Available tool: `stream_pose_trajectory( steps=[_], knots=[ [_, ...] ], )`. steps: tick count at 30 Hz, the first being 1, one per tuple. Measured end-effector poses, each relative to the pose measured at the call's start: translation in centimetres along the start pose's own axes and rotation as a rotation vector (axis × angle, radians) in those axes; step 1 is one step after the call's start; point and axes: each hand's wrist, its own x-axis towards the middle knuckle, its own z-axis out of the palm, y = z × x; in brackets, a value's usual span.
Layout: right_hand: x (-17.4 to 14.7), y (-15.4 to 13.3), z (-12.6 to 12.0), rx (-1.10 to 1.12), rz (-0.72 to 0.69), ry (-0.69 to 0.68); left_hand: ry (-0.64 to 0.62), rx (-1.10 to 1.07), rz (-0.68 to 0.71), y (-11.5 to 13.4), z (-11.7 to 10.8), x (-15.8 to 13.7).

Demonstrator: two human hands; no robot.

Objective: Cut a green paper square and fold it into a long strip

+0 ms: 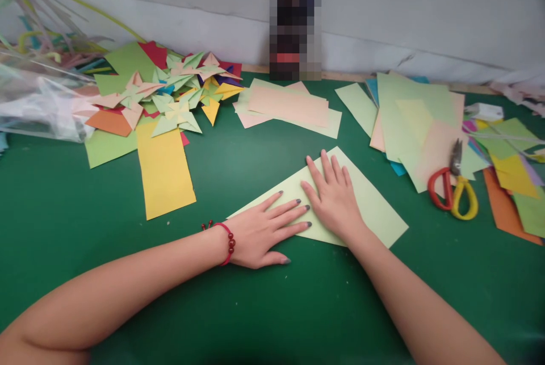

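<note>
A pale green sheet of paper (370,200) lies slanted on the green table in front of me. My left hand (268,229), with a red beaded bracelet at its wrist, rests flat over the sheet's left part, fingers spread and pointing right. On the middle of the same sheet lies my right hand (334,200), its fingers stretched out toward the far edge. Neither hand grips anything. The two hands are close together but apart, and they cover part of the paper, so I cannot tell whether it is folded.
Folded paper shapes (176,112) pile up at the back left, near a clear plastic bag (42,104). A yellow sheet (166,175) lies before them. Pink and green strips (289,104) lie at the back. Scissors (455,183) rest by stacked papers (419,121) on the right.
</note>
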Motion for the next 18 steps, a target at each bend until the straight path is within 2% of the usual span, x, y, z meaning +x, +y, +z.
stream_pose_trajectory(
  steps=[9, 18],
  knots=[
    [-0.03, -0.05, -0.05, 0.005, 0.0, 0.002, 0.014, -0.067, -0.043, 0.62, 0.18, -0.3],
    [0.01, 0.02, -0.13, 0.003, -0.003, 0.005, 0.041, -0.028, -0.048, 0.7, 0.25, -0.13]
  ],
)
